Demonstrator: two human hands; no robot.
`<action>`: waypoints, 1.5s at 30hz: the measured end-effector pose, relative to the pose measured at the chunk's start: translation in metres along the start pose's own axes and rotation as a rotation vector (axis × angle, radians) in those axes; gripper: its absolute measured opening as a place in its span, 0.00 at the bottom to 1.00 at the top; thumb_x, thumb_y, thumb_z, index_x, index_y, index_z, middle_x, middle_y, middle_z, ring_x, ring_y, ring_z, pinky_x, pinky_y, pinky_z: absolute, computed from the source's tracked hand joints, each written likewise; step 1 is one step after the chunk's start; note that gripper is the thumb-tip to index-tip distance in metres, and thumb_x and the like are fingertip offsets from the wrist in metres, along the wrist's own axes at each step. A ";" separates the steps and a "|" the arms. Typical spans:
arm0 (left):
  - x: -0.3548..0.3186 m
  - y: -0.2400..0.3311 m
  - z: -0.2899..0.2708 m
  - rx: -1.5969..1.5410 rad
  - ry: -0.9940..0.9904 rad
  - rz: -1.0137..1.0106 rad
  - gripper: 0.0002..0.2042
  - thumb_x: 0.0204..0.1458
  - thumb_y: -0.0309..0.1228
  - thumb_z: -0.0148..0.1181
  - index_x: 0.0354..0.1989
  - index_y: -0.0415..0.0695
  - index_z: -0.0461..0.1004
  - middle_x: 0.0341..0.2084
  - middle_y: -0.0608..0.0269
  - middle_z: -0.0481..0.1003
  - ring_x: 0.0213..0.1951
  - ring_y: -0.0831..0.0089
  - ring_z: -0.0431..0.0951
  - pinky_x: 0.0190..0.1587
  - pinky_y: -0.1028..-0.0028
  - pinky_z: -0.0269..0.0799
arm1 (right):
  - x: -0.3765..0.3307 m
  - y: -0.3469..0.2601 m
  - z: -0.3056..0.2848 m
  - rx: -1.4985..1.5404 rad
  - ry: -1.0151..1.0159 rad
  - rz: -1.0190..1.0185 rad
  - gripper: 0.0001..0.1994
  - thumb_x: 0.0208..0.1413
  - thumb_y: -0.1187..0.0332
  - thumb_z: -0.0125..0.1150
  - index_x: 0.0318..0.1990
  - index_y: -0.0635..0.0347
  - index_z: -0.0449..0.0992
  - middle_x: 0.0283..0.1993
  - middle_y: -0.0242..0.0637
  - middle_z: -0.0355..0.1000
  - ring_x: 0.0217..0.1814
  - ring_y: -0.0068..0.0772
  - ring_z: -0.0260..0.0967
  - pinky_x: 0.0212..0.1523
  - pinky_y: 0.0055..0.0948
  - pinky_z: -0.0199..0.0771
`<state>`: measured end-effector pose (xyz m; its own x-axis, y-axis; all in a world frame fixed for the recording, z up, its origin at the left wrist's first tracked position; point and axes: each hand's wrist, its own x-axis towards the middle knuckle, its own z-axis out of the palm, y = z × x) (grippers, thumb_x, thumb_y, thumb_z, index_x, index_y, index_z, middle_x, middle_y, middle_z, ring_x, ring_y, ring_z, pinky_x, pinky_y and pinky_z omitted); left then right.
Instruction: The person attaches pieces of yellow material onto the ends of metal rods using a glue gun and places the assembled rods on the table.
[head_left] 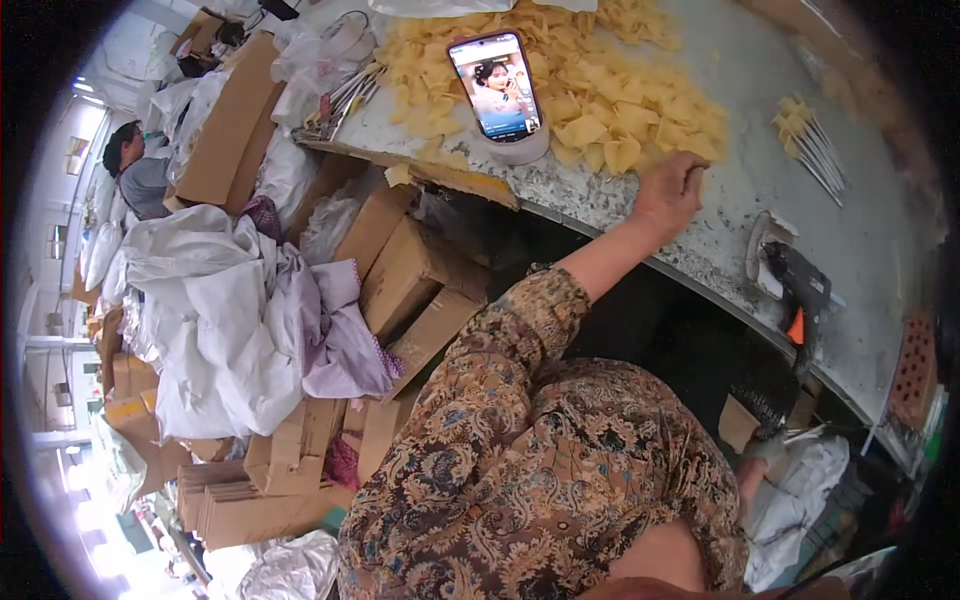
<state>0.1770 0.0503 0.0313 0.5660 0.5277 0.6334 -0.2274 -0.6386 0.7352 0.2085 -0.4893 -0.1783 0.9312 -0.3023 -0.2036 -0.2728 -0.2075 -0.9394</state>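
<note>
My left hand (668, 200) reaches over the worktable with its fingers curled closed. Its fingertips are at the near right edge of a heap of thin, pale yellow petal-like pieces (620, 125). What they pinch, if anything, is hidden. A phone (497, 90) with a lit screen leans upright on a round white stand (520, 150) among the pieces, left of this hand. Farther right lies a bundle of white stems (820, 165) with yellow petals at one end. Low on my right side, a patch of skin (752, 478) shows past the patterned sleeve; that hand's fingers are hidden.
A black glue gun (800, 285) with an orange trigger lies near the table edge (700, 275). More thin stems (345, 98) rest at the table's left corner. Cardboard boxes (405, 275) and white sacks (205, 320) crowd the left. Another person (145, 175) is farther off there.
</note>
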 end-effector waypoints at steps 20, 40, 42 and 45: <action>-0.101 0.075 -0.101 -0.943 -0.537 -1.014 0.12 0.50 0.37 0.60 0.35 0.42 0.71 0.18 0.71 0.70 0.15 0.86 0.64 0.13 0.84 0.54 | -0.240 -0.276 0.211 -0.853 -0.949 -0.994 0.16 0.41 0.74 0.54 0.42 0.63 0.66 0.34 0.52 0.67 0.36 0.60 0.64 0.34 0.40 0.66; -0.117 0.052 -0.130 -0.734 -0.761 -1.198 0.14 0.51 0.37 0.57 0.37 0.37 0.71 0.18 0.65 0.72 0.13 0.84 0.64 0.13 0.82 0.55 | -0.200 -0.258 0.174 0.196 -1.107 0.100 0.19 0.38 0.71 0.64 0.42 0.59 0.69 0.33 0.33 0.68 0.35 0.28 0.66 0.34 0.26 0.67; -0.126 0.042 -0.137 -0.824 -0.649 -1.273 0.12 0.55 0.36 0.52 0.38 0.40 0.70 0.20 0.66 0.71 0.13 0.86 0.62 0.13 0.83 0.53 | -0.197 -0.284 0.156 0.351 -0.841 -0.014 0.16 0.42 0.72 0.62 0.40 0.58 0.67 0.35 0.31 0.65 0.37 0.29 0.64 0.38 0.27 0.67; -0.140 0.035 -0.134 -1.027 -0.511 -1.259 0.11 0.55 0.36 0.52 0.39 0.41 0.70 0.23 0.67 0.70 0.17 0.87 0.63 0.14 0.85 0.54 | -0.144 -0.300 0.120 0.595 -0.808 -0.124 0.12 0.51 0.66 0.59 0.41 0.57 0.68 0.34 0.29 0.64 0.36 0.24 0.60 0.36 0.24 0.64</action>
<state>-0.0163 0.0296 0.0005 0.9138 0.0355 -0.4045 0.2626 0.7084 0.6552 0.1858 -0.2719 0.0999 0.8896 0.4566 -0.0138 -0.2039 0.3699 -0.9064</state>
